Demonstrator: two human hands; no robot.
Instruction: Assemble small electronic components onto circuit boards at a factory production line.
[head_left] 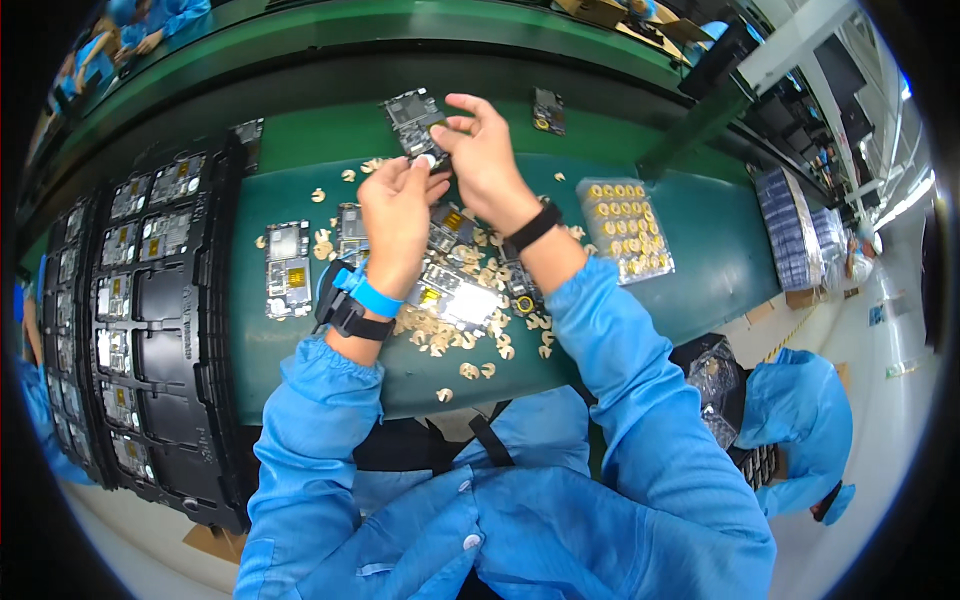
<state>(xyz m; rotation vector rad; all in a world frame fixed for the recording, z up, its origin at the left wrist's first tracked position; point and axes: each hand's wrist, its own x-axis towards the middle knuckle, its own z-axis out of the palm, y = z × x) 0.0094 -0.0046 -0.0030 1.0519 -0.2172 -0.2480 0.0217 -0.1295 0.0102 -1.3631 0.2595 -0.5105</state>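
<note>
My right hand point(482, 150) holds a dark circuit board point(410, 112) up by its lower right corner above the green mat. My left hand point(397, 215) meets it from below, its fingertips pinching a small pale piece at the board's lower edge. Both wrists wear bands: a blue strap and a black one on the left, a black one on the right. Under my hands lie several more circuit boards point(288, 268) on the green mat point(700, 250), amid scattered small tan backing scraps point(470, 370).
Black trays point(165, 330) with boards in their slots are stacked at the left. A clear sheet of round yellow stickers point(625, 228) lies at the right. Another board point(547, 110) rests on the conveyor belt behind. A person in blue sits at lower right point(800, 420).
</note>
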